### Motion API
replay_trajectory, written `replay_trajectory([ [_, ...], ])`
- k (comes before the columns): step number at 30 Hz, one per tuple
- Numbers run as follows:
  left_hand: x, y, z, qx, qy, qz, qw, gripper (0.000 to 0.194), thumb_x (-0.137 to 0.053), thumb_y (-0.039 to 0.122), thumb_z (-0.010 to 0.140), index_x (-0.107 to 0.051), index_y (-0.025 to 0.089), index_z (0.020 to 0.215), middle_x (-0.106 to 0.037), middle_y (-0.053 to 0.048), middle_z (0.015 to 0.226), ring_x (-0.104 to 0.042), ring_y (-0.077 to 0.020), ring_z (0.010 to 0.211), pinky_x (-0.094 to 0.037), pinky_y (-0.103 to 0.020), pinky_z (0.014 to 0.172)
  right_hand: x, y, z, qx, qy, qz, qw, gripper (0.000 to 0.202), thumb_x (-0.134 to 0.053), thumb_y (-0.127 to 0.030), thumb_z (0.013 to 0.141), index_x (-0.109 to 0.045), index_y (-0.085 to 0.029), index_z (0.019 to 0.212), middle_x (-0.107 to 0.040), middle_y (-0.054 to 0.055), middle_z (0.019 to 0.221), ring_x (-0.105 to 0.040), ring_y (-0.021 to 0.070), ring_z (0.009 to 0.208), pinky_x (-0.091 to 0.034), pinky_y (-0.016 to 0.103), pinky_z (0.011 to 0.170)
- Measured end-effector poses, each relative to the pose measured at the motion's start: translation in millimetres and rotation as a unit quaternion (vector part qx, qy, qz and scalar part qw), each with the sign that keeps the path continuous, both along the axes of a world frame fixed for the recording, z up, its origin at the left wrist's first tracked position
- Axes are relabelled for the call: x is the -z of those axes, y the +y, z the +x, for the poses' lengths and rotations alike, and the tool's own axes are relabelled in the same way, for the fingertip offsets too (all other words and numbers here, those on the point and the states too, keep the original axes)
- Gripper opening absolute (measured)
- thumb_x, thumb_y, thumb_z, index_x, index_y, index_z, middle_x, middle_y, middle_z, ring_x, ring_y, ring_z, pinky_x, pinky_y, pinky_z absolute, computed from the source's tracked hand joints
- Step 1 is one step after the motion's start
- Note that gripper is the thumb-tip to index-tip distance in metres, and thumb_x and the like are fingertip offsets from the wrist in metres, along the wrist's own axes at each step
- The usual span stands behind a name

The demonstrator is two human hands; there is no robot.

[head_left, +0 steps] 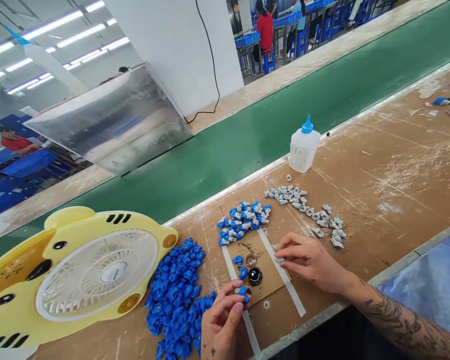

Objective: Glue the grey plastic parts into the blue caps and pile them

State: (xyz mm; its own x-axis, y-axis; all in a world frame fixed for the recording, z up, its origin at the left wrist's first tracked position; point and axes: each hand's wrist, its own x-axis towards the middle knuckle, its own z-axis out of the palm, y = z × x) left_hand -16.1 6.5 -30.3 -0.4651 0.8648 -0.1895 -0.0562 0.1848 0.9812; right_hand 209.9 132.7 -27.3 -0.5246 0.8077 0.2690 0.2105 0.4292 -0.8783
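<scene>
Between the thumb and fingers of my left hand (223, 320) is a small blue piece (243, 294), held just below a dish of dark liquid (254, 276). My right hand (311, 260) pinches a small grey piece (280, 259), mostly covered by the fingertips. Two loose blue pieces, one of them a blue piece (237, 260), lie left of the dish on a taped cardboard sheet (272, 287). Beyond them is a cluster of joined blue-and-grey pieces (243, 222). Left of my left hand spreads a heap of blue pieces (178, 290).
Several grey pieces (285, 194) are scattered behind my right hand. A white bottle with a blue nozzle (303, 150) stands by the green belt (228, 155). At left lies a yellow animal-faced fan (108, 265). A metal sheet (123, 120) leans beyond; people sit in the background.
</scene>
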Motion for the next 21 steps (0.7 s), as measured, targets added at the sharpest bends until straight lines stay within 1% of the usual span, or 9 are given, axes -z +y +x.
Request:
replay_trajectory([
  [1, 0.8, 0.1, -3.2, 0.002, 0.0, -0.005, 1.0, 0.034, -0.087, 0.054, 0.065, -0.08, 0.02, 0.068, -0.078, -0.013, 0.102, -0.076, -0.0256, 0.08, -0.063, -0.034, 0.073, 0.8, -1.0, -1.7, -0.002, 0.004, -0.009, 1.0, 0.021, -0.061, -0.03, 0.096, -0.08, -0.02, 0.098, -0.071, 0.008, 0.095, -0.068, 0.0156, 0.081, -0.056, 0.024, 0.075],
  [3, 2.2, 1.7, -9.3, 0.011, -0.002, -0.019, 1.0, 0.031, -0.089, 0.049, 0.062, -0.081, 0.02, 0.072, -0.08, -0.012, 0.097, -0.077, -0.0266, 0.08, -0.063, -0.036, 0.077, 3.3, -1.7, -3.3, -0.006, 0.015, -0.026, 1.0, 0.021, -0.062, -0.031, 0.095, -0.08, -0.02, 0.098, -0.071, 0.007, 0.093, -0.067, 0.0155, 0.08, -0.056, 0.024, 0.074],
  [5, 2.9, 4.8, -12.3, 0.011, 0.005, -0.026, 1.0, 0.032, -0.092, 0.044, 0.058, -0.082, 0.02, 0.076, -0.08, -0.012, 0.091, -0.078, -0.027, 0.078, -0.064, -0.036, 0.077, 6.1, -1.4, -3.0, -0.01, 0.028, -0.034, 0.999, 0.021, -0.062, -0.032, 0.095, -0.079, -0.019, 0.098, -0.072, 0.007, 0.092, -0.067, 0.0158, 0.08, -0.056, 0.024, 0.073],
  [7, 1.9, 8.8, -10.5, 0.007, 0.03, -0.022, 0.999, 0.03, -0.091, 0.041, 0.056, -0.081, 0.019, 0.073, -0.08, -0.011, 0.088, -0.078, -0.0271, 0.078, -0.064, -0.034, 0.074, 8.1, -0.9, -1.6, -0.013, 0.037, -0.031, 0.999, 0.023, -0.062, -0.034, 0.096, -0.079, -0.019, 0.098, -0.072, 0.008, 0.092, -0.067, 0.0161, 0.081, -0.056, 0.024, 0.075],
  [9, -0.9, 13.1, -5.2, 0.011, 0.056, -0.017, 0.998, 0.025, -0.089, 0.038, 0.058, -0.079, 0.019, 0.072, -0.079, -0.009, 0.084, -0.077, -0.0259, 0.078, -0.064, -0.031, 0.072, 9.1, -0.8, 0.3, -0.017, 0.039, -0.028, 0.999, 0.023, -0.062, -0.035, 0.096, -0.079, -0.02, 0.098, -0.072, 0.008, 0.091, -0.067, 0.0161, 0.08, -0.056, 0.025, 0.075],
  [11, -4.7, 17.2, 0.4, 0.025, 0.081, -0.02, 0.996, 0.024, -0.085, 0.035, 0.063, -0.08, 0.02, 0.081, -0.079, -0.008, 0.081, -0.077, -0.0244, 0.079, -0.063, -0.029, 0.071, 9.4, -1.4, 2.1, -0.017, 0.037, -0.028, 0.999, 0.024, -0.062, -0.036, 0.097, -0.079, -0.02, 0.098, -0.072, 0.007, 0.09, -0.067, 0.0158, 0.079, -0.056, 0.025, 0.075],
  [13, -8.0, 20.4, 3.4, 0.043, 0.117, -0.022, 0.992, 0.026, -0.082, 0.035, 0.066, -0.081, 0.021, 0.088, -0.08, -0.008, 0.085, -0.077, -0.0239, 0.082, -0.063, -0.029, 0.071, 10.0, -2.5, 3.4, -0.015, 0.037, -0.029, 0.999, 0.024, -0.061, -0.036, 0.097, -0.079, -0.019, 0.098, -0.072, 0.007, 0.09, -0.067, 0.0153, 0.078, -0.055, 0.025, 0.074],
  [17, -7.7, 22.6, 0.1, 0.103, 0.229, -0.025, 0.968, 0.021, -0.075, 0.039, 0.075, -0.082, 0.022, 0.086, -0.08, -0.01, 0.093, -0.075, -0.0255, 0.088, -0.063, -0.032, 0.076, 13.4, -4.6, 5.0, -0.008, 0.039, -0.036, 0.999, 0.026, -0.061, -0.038, 0.097, -0.079, -0.02, 0.098, -0.073, 0.007, 0.089, -0.066, 0.015, 0.075, -0.055, 0.025, 0.073],
  [21, 1.8, 20.3, -5.7, 0.131, 0.317, -0.027, 0.939, 0.025, -0.07, 0.041, 0.082, -0.082, 0.025, 0.098, -0.08, -0.009, 0.093, -0.074, -0.0244, 0.08, -0.063, -0.034, 0.073, 16.4, -5.3, 5.9, -0.019, 0.037, -0.034, 0.999, 0.028, -0.061, -0.04, 0.098, -0.079, -0.019, 0.1, -0.073, 0.007, 0.088, -0.065, 0.0142, 0.072, -0.055, 0.024, 0.073],
])
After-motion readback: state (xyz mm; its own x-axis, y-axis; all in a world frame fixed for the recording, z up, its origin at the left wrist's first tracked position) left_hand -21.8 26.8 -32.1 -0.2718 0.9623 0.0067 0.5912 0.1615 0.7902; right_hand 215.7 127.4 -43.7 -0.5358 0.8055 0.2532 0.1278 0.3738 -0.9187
